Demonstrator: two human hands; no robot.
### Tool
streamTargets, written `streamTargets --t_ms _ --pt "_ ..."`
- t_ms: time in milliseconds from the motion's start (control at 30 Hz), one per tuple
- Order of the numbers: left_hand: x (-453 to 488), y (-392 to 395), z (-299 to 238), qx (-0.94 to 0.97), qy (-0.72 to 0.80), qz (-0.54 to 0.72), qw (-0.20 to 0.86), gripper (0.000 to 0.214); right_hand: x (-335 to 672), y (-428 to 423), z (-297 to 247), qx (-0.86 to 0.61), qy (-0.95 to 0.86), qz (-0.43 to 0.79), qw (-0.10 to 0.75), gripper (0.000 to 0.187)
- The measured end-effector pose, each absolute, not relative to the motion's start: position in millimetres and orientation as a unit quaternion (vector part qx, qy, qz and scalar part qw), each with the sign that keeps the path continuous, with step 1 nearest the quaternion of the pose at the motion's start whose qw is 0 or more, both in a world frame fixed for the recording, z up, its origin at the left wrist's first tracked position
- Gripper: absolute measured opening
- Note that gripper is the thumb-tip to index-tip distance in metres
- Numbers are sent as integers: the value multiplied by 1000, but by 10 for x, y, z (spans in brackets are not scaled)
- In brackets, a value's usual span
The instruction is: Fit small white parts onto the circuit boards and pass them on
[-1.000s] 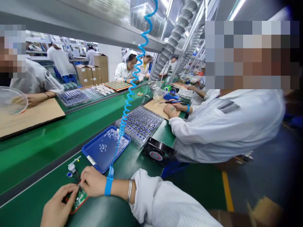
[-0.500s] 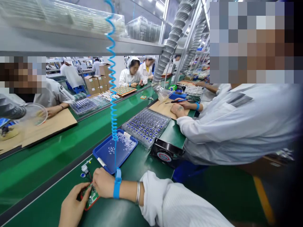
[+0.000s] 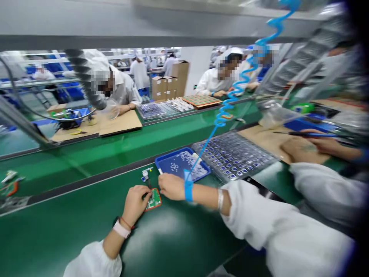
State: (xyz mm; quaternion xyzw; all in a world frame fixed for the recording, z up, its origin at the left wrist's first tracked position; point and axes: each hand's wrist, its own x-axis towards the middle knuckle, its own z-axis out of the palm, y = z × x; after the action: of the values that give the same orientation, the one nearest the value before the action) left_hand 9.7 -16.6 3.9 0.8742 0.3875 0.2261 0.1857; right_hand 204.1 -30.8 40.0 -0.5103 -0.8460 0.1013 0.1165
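My left hand (image 3: pixel 136 204) grips the left edge of a green circuit board (image 3: pixel 156 197) with a red-orange rim, thumb and fingers closed on it. The board lies low over the green bench. My right hand (image 3: pixel 173 187) is just right of the board, apart from it, by the near left corner of a blue tray (image 3: pixel 184 181). Its fingers are curled inward; what they hold, if anything, is hidden. A small white connector part (image 3: pixel 145 174) with dark wires sits behind the board. Small white pieces (image 3: pixel 174 166) are scattered in the tray.
A blue coiled cord (image 3: pixel 211 136) runs from above to my right wristband. Right of the tray lies a clear plastic tray (image 3: pixel 236 157) of blue-and-silver parts. A co-worker's hand (image 3: pixel 300 148) is at the right. Beyond the bench runs a green conveyor (image 3: pixel 121 148).
The view has swung left, so the scene sits further right. My right hand has come off the board and moved right toward the blue tray. My left hand still holds the board.
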Motion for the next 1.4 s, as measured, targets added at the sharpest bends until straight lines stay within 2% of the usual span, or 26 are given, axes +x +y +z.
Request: streamTargets --t_ms 100,333,400,500,533,667,800,933,1033,1100,1233,1333,1400 --pt "112 -179 46 865 408 215 196 18 2487 -180 460 -538 -828 109 114 14" --pt "93 -274 61 851 422 231 212 20 3394 50 612 -586 -804 90 50 11" --pt "66 -309 56 852 422 227 211 31 3479 68 613 -587 -800 113 55 12" --pt "17 -345 20 872 396 199 208 66 3493 71 580 -572 -802 151 80 13" --pt "4 -353 8 877 391 190 204 72 3491 69 566 -568 -804 155 84 13" --pt "7 -380 8 881 390 172 205 65 3544 58 550 -591 -790 158 37 13" --pt "30 -231 127 830 430 215 282 64 3584 40 620 -588 -790 171 4 24" --pt "-28 374 397 677 478 377 414 70 3494 6 681 -572 -793 205 -32 27" --pt "-77 981 571 627 487 517 321 68 3442 -8 691 -573 -790 210 -56 26" --pt "-106 1312 563 634 506 542 218 65 3437 -12 693 -578 -787 205 -63 26" --pt "-241 1658 206 729 537 420 68 65 3450 -18 699 -587 -779 208 -66 26" --pt "-396 1711 -81 787 547 284 37 62 3437 -22 710 -585 -780 214 -65 25" --pt "-459 1704 -153 790 557 253 26 59 3420 -22 720 -586 -778 214 -70 24"
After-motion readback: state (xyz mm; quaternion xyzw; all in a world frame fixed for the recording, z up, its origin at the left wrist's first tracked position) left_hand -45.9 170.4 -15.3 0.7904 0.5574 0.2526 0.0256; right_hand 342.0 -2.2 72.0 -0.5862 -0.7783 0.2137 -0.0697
